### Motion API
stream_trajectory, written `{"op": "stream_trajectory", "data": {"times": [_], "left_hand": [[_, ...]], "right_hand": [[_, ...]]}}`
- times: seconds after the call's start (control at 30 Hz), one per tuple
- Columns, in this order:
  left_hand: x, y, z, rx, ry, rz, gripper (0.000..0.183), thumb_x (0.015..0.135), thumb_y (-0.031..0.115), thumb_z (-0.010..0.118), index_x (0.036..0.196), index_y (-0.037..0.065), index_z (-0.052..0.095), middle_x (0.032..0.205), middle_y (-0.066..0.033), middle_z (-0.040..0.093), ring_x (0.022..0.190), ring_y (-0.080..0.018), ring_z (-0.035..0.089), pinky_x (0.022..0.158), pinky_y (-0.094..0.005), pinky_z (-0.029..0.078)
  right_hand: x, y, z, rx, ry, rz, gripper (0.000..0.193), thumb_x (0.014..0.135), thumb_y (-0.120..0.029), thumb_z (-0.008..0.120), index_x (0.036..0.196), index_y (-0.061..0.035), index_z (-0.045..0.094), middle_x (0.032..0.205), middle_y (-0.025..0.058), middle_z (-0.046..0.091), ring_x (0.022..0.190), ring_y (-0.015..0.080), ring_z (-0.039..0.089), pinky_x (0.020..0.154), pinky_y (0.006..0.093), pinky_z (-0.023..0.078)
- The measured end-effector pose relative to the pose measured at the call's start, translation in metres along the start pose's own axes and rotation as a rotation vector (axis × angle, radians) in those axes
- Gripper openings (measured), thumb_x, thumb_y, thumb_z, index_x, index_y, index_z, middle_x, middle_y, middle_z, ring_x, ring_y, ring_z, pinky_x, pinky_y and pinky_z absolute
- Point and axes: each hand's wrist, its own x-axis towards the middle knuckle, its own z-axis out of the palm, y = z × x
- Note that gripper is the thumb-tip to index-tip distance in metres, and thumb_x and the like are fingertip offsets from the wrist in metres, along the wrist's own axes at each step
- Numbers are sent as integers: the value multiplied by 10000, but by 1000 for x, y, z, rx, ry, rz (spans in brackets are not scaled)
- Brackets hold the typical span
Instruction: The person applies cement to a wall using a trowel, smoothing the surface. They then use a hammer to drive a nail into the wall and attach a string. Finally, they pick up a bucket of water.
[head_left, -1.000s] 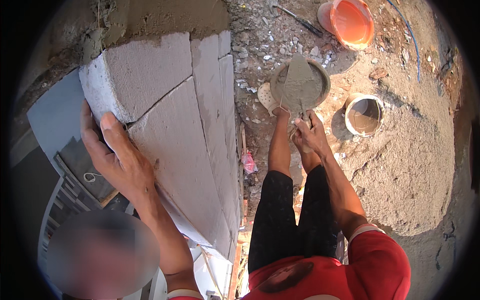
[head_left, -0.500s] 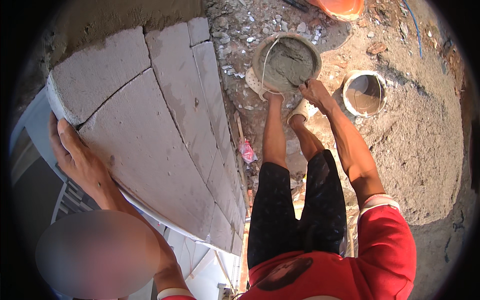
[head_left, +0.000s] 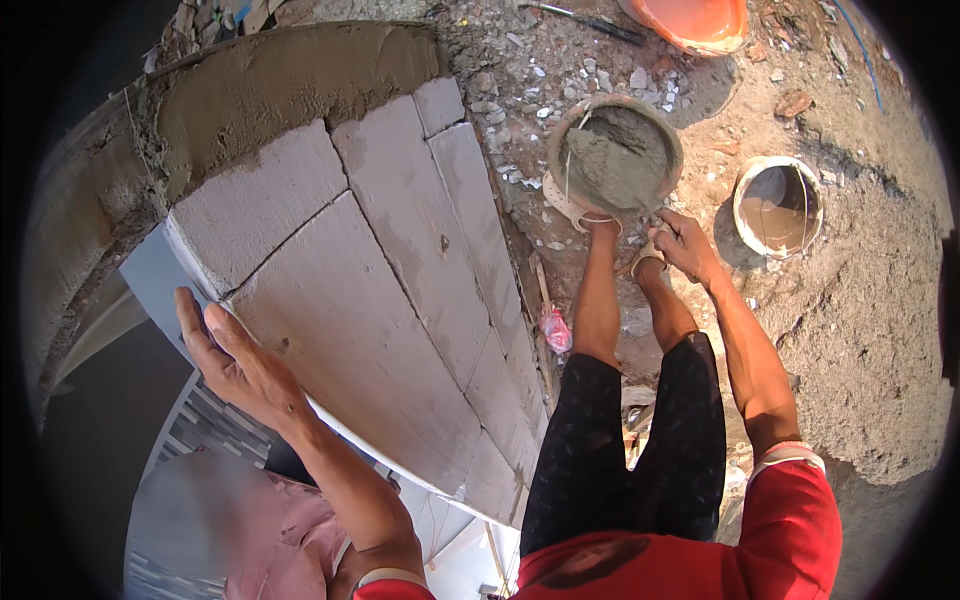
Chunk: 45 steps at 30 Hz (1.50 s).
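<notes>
While the round, brownish bucket (head_left: pixel 677 152) of wet grey mortar (head_left: pixel 620 160) stands toward one o'clock, the right hand (head_left: pixel 684 246), at its five o'clock, seems clenched around a mostly hidden, mortar-smeared tool handle (head_left: pixel 655 226); the left hand (head_left: pixel 238 366) spreads empty beside the grey block wall (head_left: pixel 350 300). Likely heavy and sticky, the mortar calls for gripping near the handle's neck.

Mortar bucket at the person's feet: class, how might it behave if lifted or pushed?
The mortar bucket is likely heavy for its size, holding plenty of grey mortar. The mortar would probably slosh little, standing in lumps rather than lying level.
</notes>
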Motion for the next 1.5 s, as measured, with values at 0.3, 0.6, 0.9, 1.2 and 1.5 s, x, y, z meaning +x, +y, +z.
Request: {"op": "stream_trajectory", "data": {"times": [0.3,0.6,0.9,1.2,1.5], "left_hand": [[-3,18,8,145,-82,127,582,1098,336,553,1528,-51,493,1523,-225,539,1427,-345,500,1204,-462,357],[-6,16,4,244,-165,113,668,1091,377,518,1588,-46,377,1578,-230,450,1492,-329,411,1236,-501,327],[-7,23,1,388,-255,1,766,1080,622,348,1622,82,310,1605,-180,360,1544,-317,323,1270,-526,309],[-1,26,-7,385,-422,-4,776,1097,610,266,1650,85,122,1640,-211,237,1554,-332,270,1273,-537,292],[1,31,-21,411,-607,-210,747,1107,545,231,1654,82,24,1589,-294,281,1410,-352,492,1041,-551,587]], "right_hand": [[94,-125,120,972,-23,-66,378,958,-157,661,1283,32,620,932,52,666,675,94,607,594,248,498],[211,-132,185,-59,1047,-271,581,918,-247,705,1373,96,588,1018,194,715,906,336,698,869,432,551],[246,-133,229,434,516,-300,494,932,-279,664,1305,44,649,930,99,664,821,222,626,744,372,523],[276,-122,166,537,-57,283,454,1051,-461,516,996,-23,626,757,17,566,567,123,515,530,300,469],[305,-120,186,653,-295,453,495,1072,-528,478,931,-69,599,692,8,516,535,136,489,488,330,458]]}}
